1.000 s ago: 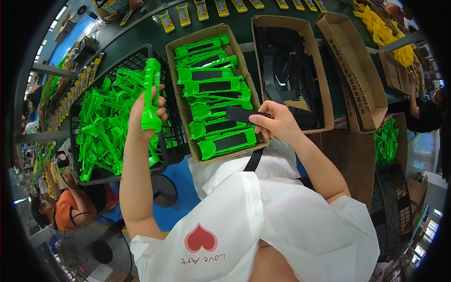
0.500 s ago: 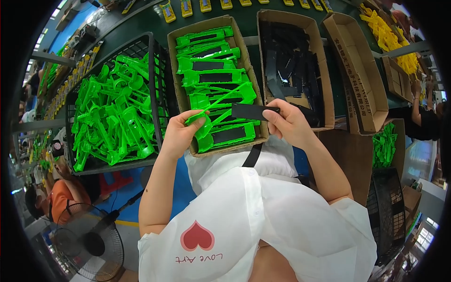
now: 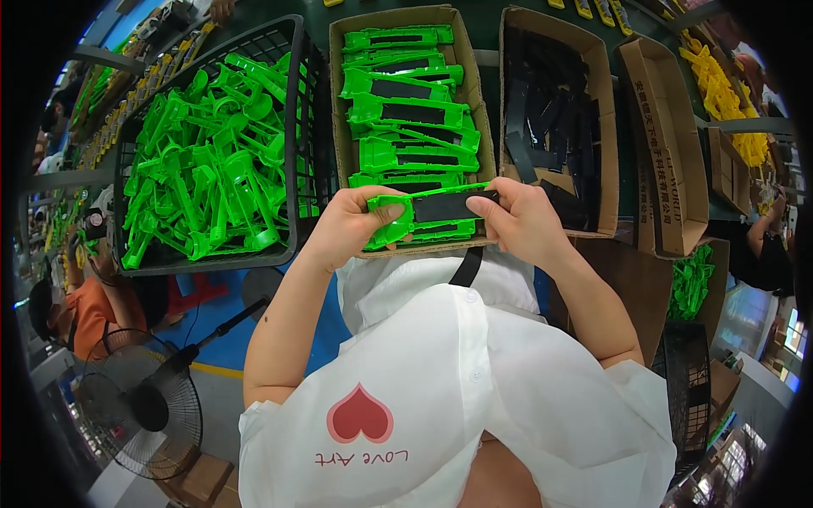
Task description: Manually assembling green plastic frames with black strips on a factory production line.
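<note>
A green plastic frame [image 3: 391, 222] is pinched at its rounded end between the thumb and fingers of my left hand [image 3: 349, 224]. A flat black strip [image 3: 440, 206] lies along this frame, its right end gripped by my right hand [image 3: 527, 218], thumb on top. That hand's fingertips are hidden behind the strip and the frame. Both hands are over the near end of a cardboard box [image 3: 487, 110], where several green frames [image 3: 415, 113] with dark strips in them lie stacked in a row.
To the left stands a black plastic crate [image 3: 298, 110] heaped with loose green parts [image 3: 212, 161]. An open box [image 3: 603, 127] of black strips [image 3: 550, 93] is on the right, beside a narrow carton [image 3: 656, 144]. A floor fan [image 3: 148, 408] and a person in orange [image 3: 95, 317] are lower left.
My right hand has brought the black strip left and down onto the green frame, which has levelled out. Boxes and crate appear higher in view, and my hands are closer together.
</note>
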Available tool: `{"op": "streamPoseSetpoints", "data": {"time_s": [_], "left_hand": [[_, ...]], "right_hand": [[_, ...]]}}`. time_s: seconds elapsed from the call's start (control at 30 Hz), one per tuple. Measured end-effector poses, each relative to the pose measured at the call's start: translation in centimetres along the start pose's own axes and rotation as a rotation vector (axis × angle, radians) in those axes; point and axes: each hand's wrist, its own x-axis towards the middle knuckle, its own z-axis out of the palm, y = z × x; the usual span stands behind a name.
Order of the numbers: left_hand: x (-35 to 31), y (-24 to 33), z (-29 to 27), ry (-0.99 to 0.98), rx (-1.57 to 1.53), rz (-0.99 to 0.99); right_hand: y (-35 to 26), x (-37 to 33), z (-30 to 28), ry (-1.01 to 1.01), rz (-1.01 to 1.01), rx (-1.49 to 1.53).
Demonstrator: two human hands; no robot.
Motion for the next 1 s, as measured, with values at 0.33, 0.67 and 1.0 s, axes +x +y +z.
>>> {"op": "streamPoseSetpoints", "data": {"time_s": [0.33, 0.67, 1.0], "left_hand": [[1.1, -0.7, 0.5, 0.064, -0.005, 0.034], [0.4, 1.5, 1.4, 0.064, 0.862, 0.209], [3.9, 0.4, 5.3, 0.240, 1.085, 0.391]], "right_hand": [[1.5, 2.1, 1.2, 0.238, -0.075, -0.760], [2.8, 2.2, 0.3, 0.202, -0.034, -0.211], [3.7, 3.4, 0.5, 0.210, -0.372, -0.095]]}}
